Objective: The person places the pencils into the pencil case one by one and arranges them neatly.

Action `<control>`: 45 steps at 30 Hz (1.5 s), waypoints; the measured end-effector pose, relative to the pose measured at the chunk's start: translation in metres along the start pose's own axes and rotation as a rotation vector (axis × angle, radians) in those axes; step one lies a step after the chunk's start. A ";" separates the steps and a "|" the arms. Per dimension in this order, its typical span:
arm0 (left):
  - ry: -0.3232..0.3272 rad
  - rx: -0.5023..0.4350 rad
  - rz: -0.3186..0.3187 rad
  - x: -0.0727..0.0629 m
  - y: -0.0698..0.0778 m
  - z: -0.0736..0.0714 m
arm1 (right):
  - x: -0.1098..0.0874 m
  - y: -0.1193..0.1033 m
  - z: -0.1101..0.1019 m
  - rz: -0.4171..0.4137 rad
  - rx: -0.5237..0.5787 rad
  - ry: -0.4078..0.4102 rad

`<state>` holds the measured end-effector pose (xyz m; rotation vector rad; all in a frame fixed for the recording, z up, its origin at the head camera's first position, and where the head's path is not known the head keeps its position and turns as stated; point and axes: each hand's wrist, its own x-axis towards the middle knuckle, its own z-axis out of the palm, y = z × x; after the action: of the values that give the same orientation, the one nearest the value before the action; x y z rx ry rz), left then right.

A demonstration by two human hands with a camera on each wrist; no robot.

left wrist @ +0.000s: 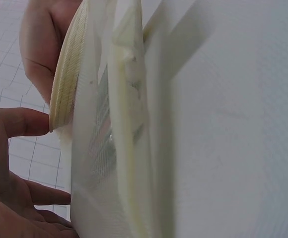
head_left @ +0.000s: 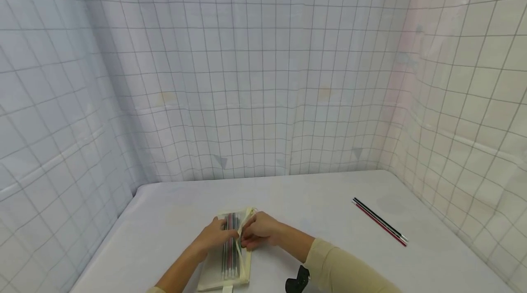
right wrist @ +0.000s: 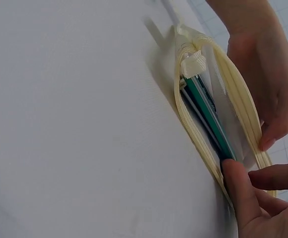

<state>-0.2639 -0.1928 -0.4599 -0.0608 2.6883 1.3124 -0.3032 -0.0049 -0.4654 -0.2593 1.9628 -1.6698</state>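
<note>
A cream mesh zip pouch (head_left: 212, 270) lies on the table with several long pencils (head_left: 230, 256) showing through its mesh. Along its right side the zipper edge (right wrist: 246, 111) gapes. My left hand (head_left: 216, 236) holds the upper panel, thumb at the zipper edge and other fingers against the mesh (left wrist: 92, 188). At the opening, my right hand (head_left: 261, 231) pinches a teal pencil (right wrist: 203, 109) between thumb and index finger. The far end of that pencil lies inside the pouch, beside a white tab (right wrist: 193, 64). The pinched end is partly hidden by the fingers.
Black and red pencils (head_left: 380, 222) lie side by side at the right of the white-covered table (head_left: 304, 201). A black object (head_left: 297, 280) sits beside the right sleeve at the near edge. Gridded white curtains (head_left: 263, 78) surround the table at the back and sides.
</note>
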 end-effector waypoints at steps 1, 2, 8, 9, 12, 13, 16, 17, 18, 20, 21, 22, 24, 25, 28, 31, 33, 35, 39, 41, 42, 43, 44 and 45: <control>-0.003 -0.007 -0.001 0.000 -0.001 0.000 | 0.000 0.001 0.000 0.005 0.013 -0.007; -0.007 -0.011 -0.003 0.000 -0.001 0.000 | 0.000 0.001 -0.001 0.011 0.021 -0.011; -0.015 -0.032 -0.002 0.000 -0.002 0.000 | 0.002 0.000 -0.002 0.036 0.015 -0.052; -0.015 -0.036 0.001 0.000 -0.002 0.001 | 0.003 0.000 -0.002 0.036 0.008 -0.060; -0.013 -0.043 0.002 0.000 -0.003 0.002 | 0.004 -0.001 -0.003 0.044 -0.010 -0.076; -0.012 -0.045 0.001 0.000 -0.003 0.003 | 0.004 -0.001 -0.003 0.044 -0.014 -0.078; -0.012 -0.046 -0.003 0.001 -0.004 0.004 | 0.002 -0.001 -0.006 0.048 -0.012 -0.080; -0.012 -0.045 -0.004 0.001 -0.004 0.004 | 0.001 -0.001 -0.008 0.050 -0.007 -0.080; -0.014 -0.045 -0.003 0.002 -0.004 0.004 | 0.001 -0.002 -0.009 0.050 -0.002 -0.079; -0.017 -0.045 -0.002 0.002 -0.003 0.004 | -0.001 -0.004 -0.012 0.048 -0.002 -0.074; -0.020 -0.044 -0.002 0.002 -0.003 0.004 | -0.002 -0.005 -0.014 0.049 0.000 -0.072; -0.022 -0.044 -0.002 0.002 -0.003 0.004 | -0.003 -0.006 -0.016 0.047 -0.002 -0.069; -0.026 -0.043 -0.005 0.001 -0.002 0.003 | -0.005 -0.008 -0.019 0.042 -0.013 -0.064; -0.027 -0.040 -0.006 0.001 -0.002 0.003 | -0.006 -0.010 -0.021 0.041 -0.017 -0.063; -0.026 -0.032 -0.009 0.000 -0.001 0.003 | -0.009 -0.013 -0.026 0.039 -0.027 -0.062; -0.023 -0.023 -0.007 0.000 -0.001 0.002 | -0.011 -0.014 -0.031 0.035 -0.042 -0.060; -0.023 -0.019 -0.008 0.000 -0.002 0.002 | -0.012 -0.016 -0.034 0.032 -0.051 -0.056; -0.023 -0.014 -0.009 -0.001 -0.002 0.001 | -0.014 -0.016 -0.038 0.030 -0.059 -0.051; -0.024 0.000 -0.010 0.000 -0.002 0.001 | -0.019 -0.019 -0.046 0.025 -0.078 -0.030; -0.024 0.001 -0.007 0.001 -0.002 0.001 | -0.021 -0.020 -0.051 0.025 -0.091 -0.018; -0.024 0.001 -0.005 0.002 -0.003 0.001 | -0.022 -0.021 -0.053 0.024 -0.098 -0.012; -0.026 0.000 -0.005 0.002 -0.003 0.001 | -0.023 -0.021 -0.056 0.026 -0.104 -0.006; -0.027 -0.005 -0.005 0.002 -0.002 0.001 | -0.024 -0.021 -0.058 0.026 -0.111 -0.002; -0.029 -0.005 -0.004 0.002 -0.003 0.001 | -0.025 -0.022 -0.061 0.028 -0.116 0.002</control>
<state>-0.2655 -0.1938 -0.4626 -0.0470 2.6593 1.3090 -0.3181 0.0545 -0.4327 -0.2722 2.0585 -1.5421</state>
